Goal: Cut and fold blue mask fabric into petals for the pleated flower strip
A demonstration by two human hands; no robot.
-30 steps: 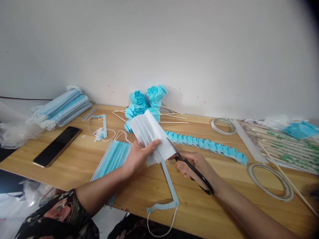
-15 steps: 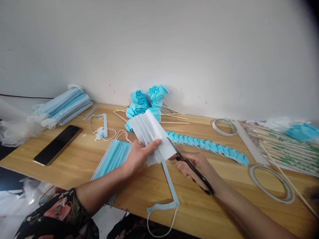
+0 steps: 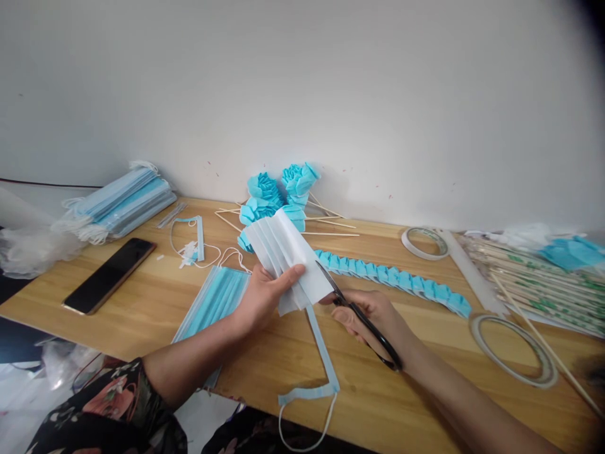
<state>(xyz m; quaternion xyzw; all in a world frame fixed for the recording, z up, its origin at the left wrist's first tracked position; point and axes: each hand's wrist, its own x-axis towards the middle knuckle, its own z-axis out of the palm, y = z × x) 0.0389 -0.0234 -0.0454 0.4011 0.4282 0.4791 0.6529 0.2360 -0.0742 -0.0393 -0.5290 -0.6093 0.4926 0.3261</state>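
My left hand (image 3: 267, 293) pinches a pleated face mask (image 3: 283, 252), its pale inner side facing me, thumb on top. Black-handled scissors (image 3: 362, 318) are gripped in my right hand (image 3: 373, 315), with the blades at the mask's right edge. From the mask's lower edge hangs a cut blue edge strip (image 3: 321, 347), bent at a corner, with a white ear loop (image 3: 307, 444) on its end. Partly under my left forearm lies a whole blue mask (image 3: 212, 296). Behind the scissors runs a ruffled blue strip (image 3: 392, 274) on the table.
Blue fabric flowers (image 3: 269, 192) on sticks lie by the wall. A mask stack (image 3: 123, 202) and a phone (image 3: 111, 274) are at left. Tape rolls (image 3: 425, 243), bagged wooden sticks (image 3: 543, 284) and a loose stick (image 3: 543, 340) are at right. A trimmed loop scrap (image 3: 200, 239) lies left of centre.
Almost nothing differs. The scissor handles have shifted very slightly up and left, nearer together, while my left hand and the mask stay in place.
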